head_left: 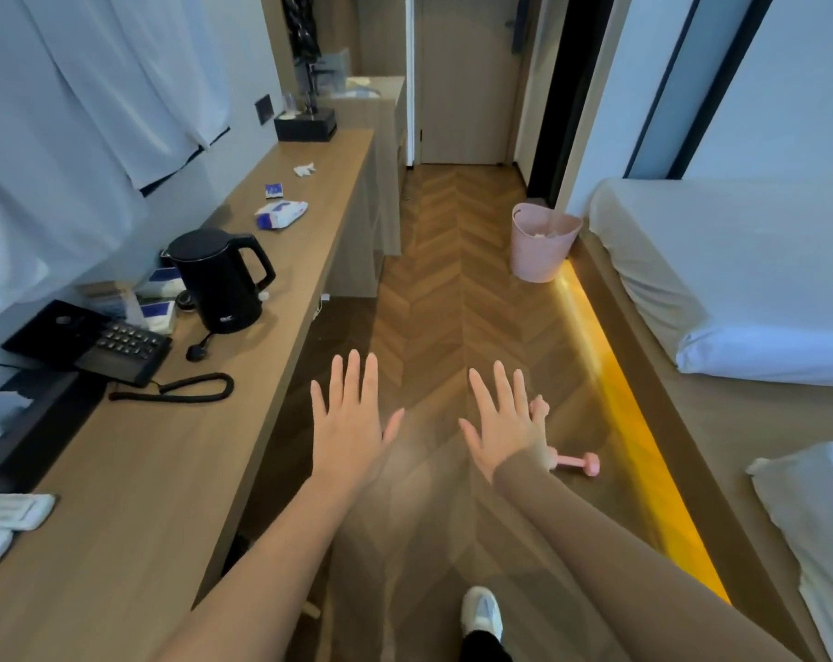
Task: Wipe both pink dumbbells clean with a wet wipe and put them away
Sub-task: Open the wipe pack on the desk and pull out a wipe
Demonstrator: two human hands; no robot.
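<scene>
Both my hands are stretched out in front of me, palms down with straight, spread fingers, holding nothing. My left hand [350,422] hovers over the wooden floor beside the desk edge. My right hand [503,420] is further right. One pink dumbbell [579,463] lies on the floor just right of my right wrist, partly hidden by it. A second pink dumbbell [540,406] peeks out behind my right hand's fingers. A wet wipe pack [280,215] lies on the long wooden desk [166,446] at the left.
A pink bin [543,243] stands on the floor by the bed [720,279] at the right. The desk carries a black kettle [221,279], a phone [89,341], a crumpled tissue [304,169] and a black tissue box [305,124]. A door closes off the far end.
</scene>
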